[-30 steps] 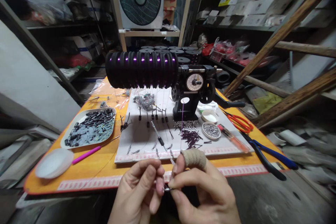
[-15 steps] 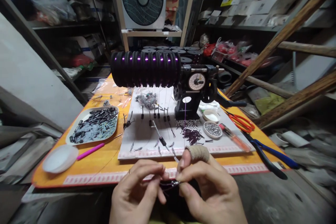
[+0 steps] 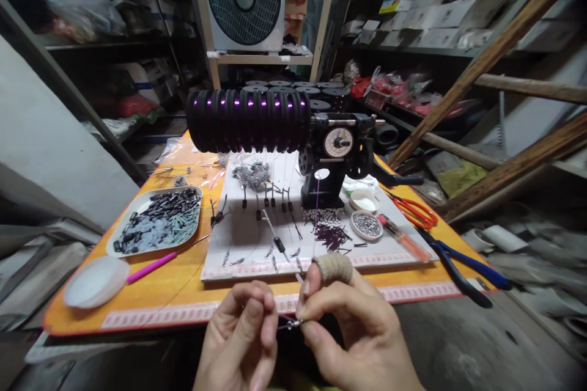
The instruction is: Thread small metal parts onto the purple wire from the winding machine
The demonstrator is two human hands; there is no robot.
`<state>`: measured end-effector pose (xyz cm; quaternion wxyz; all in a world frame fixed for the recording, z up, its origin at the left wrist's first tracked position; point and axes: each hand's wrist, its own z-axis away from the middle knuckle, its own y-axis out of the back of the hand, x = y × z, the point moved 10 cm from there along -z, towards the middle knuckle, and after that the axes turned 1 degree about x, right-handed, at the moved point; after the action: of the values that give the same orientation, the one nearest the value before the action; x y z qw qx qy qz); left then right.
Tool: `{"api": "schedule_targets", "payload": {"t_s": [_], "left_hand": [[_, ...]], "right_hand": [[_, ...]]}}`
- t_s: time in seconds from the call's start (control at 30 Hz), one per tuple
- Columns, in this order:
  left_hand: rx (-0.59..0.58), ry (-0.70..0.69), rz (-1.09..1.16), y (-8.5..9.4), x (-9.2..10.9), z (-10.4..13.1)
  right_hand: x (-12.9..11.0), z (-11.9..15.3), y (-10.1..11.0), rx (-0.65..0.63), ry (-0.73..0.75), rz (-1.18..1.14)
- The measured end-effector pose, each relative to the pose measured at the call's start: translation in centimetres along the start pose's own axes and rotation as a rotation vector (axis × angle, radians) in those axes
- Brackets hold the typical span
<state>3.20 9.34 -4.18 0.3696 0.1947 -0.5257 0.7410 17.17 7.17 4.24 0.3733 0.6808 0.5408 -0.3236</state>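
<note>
Above the near edge of the table, my right hand (image 3: 355,317) pinches a small metal swivel (image 3: 293,324) between thumb and forefinger. Beige tape wraps one of its fingers. Thin purple line (image 3: 283,319) loops from the swivel towards my left hand (image 3: 243,333), whose fingers are curled together around it; their exact hold is partly hidden. More purple line (image 3: 318,214) hangs down from the black winding machine (image 3: 323,186) to my right hand. Spools wound with purple line (image 3: 247,122) sit in a row on the machine's shaft.
On the white board (image 3: 247,244) lie dark cut tubes (image 3: 332,237), loose swivels and a dish of metal parts (image 3: 367,226). To the left are a tray of small parts (image 3: 199,220), a clear lid (image 3: 96,281) and a pink pen (image 3: 151,267). Blue-handled pliers (image 3: 477,266) and orange scissors (image 3: 415,211) lie right.
My left hand has drawn slightly away from the swivel, its fingers curling upright, so the purple loop shows between the hands. My right hand keeps its pinch. The view has shifted slightly.
</note>
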Motion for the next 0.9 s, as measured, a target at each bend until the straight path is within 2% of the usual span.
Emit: {"api": "schedule_targets", "payload": {"t_s": [0.07,0.13,0.27,0.33,0.6,0.9], "left_hand": [[-0.007,0.0,-0.031,-0.2,0.0,-0.4],[-0.005,-0.057,-0.111,-0.3,0.3,-0.6],[-0.054,-0.303,-0.277,-0.9,1.8,0.0],[-0.086,-0.368,-0.332,-1.1,2.2,0.3],[-0.1,-0.355,-0.35,-0.7,1.8,0.2],[-0.088,-0.384,-0.348,-0.9,2.2,0.5]], "right_hand": [[-0.2,-0.3,-0.5,-0.04,0.004,-0.015],[-0.2,-0.5,-0.8,-0.062,-0.008,-0.012],[0.6,-0.5,-0.8,-0.039,-0.074,-0.014],[1.2,-0.3,-0.8,-0.024,-0.115,-0.035],[2.0,0.0,-0.7,0.011,-0.166,-0.056],[1.2,-0.3,-0.6,0.015,-0.121,-0.043]]}}
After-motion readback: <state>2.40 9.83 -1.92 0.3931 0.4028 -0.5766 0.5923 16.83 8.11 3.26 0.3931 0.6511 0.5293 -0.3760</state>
